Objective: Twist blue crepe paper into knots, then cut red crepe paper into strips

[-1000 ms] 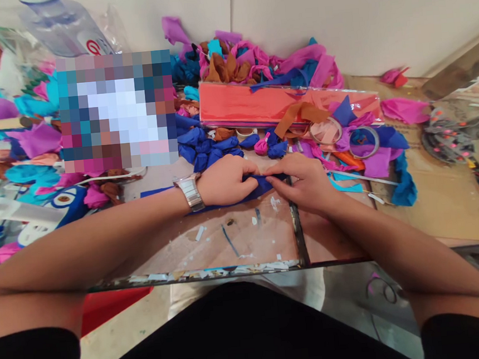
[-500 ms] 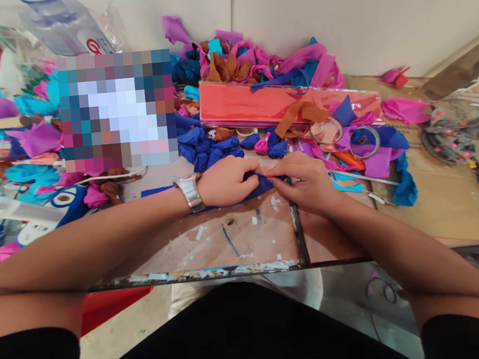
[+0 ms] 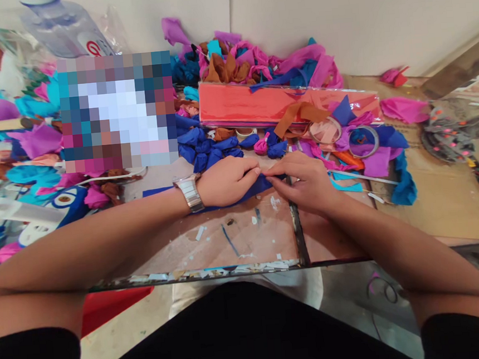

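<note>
Beneath the loosely curled left hand point(image 3: 230, 181), a long, flat, deep-blue crepe-like strip point(image 3: 257, 188) is spread on the counter point(image 3: 204, 252); whether it is gripped there cannot be told. Its edge seems pinched by the right hand point(image 3: 307, 182), fingertips together. If tugged unevenly, it could be torn.

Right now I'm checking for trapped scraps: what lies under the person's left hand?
A dark-blue strip runs beneath the left hand, showing on both sides of the wristwatch. What the hand and wristwatch cover cannot be seen.
</note>
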`<action>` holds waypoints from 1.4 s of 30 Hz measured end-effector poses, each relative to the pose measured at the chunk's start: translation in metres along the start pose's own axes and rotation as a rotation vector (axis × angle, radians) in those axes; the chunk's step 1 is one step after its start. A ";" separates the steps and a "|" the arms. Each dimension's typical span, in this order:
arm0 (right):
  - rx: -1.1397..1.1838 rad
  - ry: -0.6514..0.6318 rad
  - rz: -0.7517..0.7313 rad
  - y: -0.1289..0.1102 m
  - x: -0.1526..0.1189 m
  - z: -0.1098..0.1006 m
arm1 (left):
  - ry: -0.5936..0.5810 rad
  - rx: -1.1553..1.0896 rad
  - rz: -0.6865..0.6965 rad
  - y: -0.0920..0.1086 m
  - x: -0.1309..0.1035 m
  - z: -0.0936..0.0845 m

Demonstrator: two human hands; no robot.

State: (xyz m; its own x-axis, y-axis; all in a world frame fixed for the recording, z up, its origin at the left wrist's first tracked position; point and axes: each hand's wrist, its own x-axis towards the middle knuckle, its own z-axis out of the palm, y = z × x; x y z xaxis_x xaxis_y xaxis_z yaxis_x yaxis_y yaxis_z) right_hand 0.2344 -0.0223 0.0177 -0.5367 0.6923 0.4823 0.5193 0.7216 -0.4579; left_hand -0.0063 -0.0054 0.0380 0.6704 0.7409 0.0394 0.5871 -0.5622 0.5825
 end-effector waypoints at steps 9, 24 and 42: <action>0.001 0.003 0.037 -0.001 0.001 0.000 | 0.046 0.000 0.078 0.000 -0.002 0.004; -0.062 -0.044 0.047 -0.001 0.002 -0.002 | 0.162 0.317 0.175 -0.004 -0.006 0.011; -0.104 -0.041 0.240 0.004 0.008 -0.009 | 0.187 0.553 -0.185 -0.006 -0.001 0.002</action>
State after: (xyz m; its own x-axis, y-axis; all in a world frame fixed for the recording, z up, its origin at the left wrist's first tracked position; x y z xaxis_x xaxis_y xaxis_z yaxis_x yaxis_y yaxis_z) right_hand 0.2381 -0.0141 0.0263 -0.4150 0.8448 0.3378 0.6995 0.5337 -0.4753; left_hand -0.0094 -0.0040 0.0329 0.4730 0.8684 0.1486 0.8685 -0.4880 0.0871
